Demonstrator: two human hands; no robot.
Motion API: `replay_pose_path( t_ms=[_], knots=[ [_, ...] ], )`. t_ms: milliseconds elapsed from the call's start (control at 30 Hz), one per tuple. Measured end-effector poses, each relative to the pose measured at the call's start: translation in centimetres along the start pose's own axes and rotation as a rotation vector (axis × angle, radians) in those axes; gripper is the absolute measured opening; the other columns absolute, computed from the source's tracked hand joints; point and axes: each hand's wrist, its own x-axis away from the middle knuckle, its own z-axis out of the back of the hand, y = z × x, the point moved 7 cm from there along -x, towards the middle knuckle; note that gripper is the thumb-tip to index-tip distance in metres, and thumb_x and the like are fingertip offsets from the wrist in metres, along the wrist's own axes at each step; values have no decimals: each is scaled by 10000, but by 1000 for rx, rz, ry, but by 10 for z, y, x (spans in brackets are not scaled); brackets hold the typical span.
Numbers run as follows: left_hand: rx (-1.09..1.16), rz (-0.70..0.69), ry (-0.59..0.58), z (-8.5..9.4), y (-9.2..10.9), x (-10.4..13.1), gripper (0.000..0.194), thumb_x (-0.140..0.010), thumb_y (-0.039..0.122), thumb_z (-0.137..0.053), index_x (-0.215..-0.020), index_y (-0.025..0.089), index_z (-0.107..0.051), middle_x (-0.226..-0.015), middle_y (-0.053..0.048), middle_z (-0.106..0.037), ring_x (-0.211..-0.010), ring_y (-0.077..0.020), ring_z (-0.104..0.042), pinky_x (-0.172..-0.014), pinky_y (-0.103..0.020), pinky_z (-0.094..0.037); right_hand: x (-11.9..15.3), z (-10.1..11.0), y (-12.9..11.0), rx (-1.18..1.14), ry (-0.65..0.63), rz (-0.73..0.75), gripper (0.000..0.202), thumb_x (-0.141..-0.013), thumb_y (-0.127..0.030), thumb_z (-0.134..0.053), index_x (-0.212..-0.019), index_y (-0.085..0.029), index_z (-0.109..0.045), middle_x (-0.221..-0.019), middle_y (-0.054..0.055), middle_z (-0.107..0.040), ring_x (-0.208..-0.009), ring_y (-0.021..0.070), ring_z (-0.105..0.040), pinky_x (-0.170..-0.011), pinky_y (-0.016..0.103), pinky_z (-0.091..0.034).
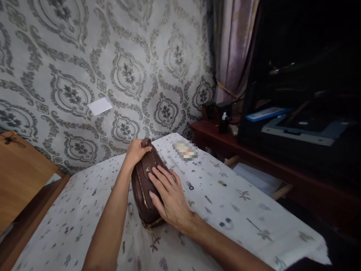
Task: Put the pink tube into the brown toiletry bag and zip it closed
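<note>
A dark brown leather handbag (142,180) with gold-coloured zips and a round stud stands on the patterned white cloth (222,210). At its far end, my left hand (135,151) is closed around the top corner, the thumb beside a small leather loop. The fingers behind that corner are hidden. My right hand (173,200) lies flat over the bag's near right side, fingers spread and pointing toward the stud. Further back on the cloth is a small pale item (185,150), blurred by pixelation, apart from both hands.
A patterned wall rises behind the cloth-covered surface. To the right, a dark red cabinet (197,128) has an open drawer (258,180) and carries a large dark screen (304,67). At left stands a wooden panel (25,177); a white card (99,106) is on the wall.
</note>
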Motion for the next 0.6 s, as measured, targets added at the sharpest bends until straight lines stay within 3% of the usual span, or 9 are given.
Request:
replay_pose_path(
  t_ms=[267, 600],
  knots=[
    [-9, 15, 133, 3, -5, 12, 198, -682, 340, -683, -604, 179, -597, -567, 47, -536, -613, -139, -484, -637, -257, -383, -1, 1, 0, 23, -10, 16, 445, -989, -234, -471, -1418, -138, -546, -1467, 139, -590, -1437, 288, -446, -1166, 553, -358],
    [10, -32, 141, 4, 10, 24, 180, -680, 323, -693, -606, 178, -615, -557, 51, -516, -609, -136, -461, -623, -256, -367, -1, -1, 0, 23, 0, 27, 424, -986, -241, -481, -1387, -138, -568, -1441, 144, -611, -1417, 284, -471, -1159, 551, -361]
  ],
)
